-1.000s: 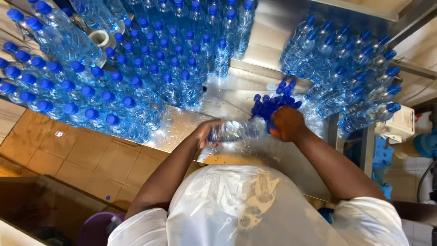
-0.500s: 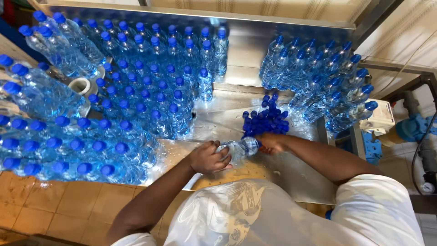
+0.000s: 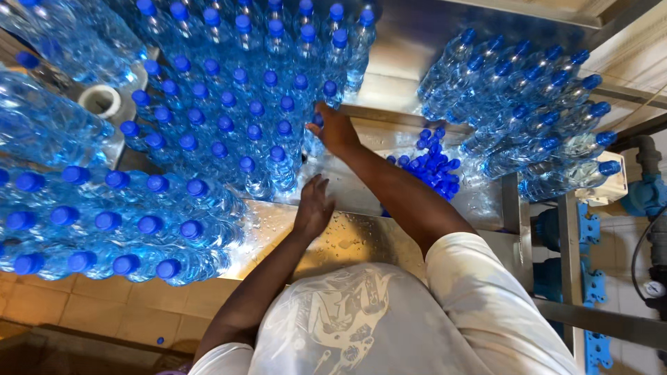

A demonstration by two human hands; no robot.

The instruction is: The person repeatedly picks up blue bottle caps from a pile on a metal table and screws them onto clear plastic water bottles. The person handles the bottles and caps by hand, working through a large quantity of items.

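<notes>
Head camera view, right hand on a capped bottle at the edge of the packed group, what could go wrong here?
The right hand grips a clear plastic blue-capped bottle beside tightly packed standing bottles; a nudge might topple neighbours. The wet steel table could let bottles slide. The pile of loose blue caps might scatter under the forearm.

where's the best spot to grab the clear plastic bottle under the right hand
Probably by the neck just under its blue screw cap, coming from above: the clear plastic bottle stands upright, packed against neighbouring bottles, so its sides are blocked. The right hand is already over it.

A wet steel table (image 3: 389, 42) carries capped water bottles (image 3: 236, 104) and loose blue caps (image 3: 432, 163).
</notes>
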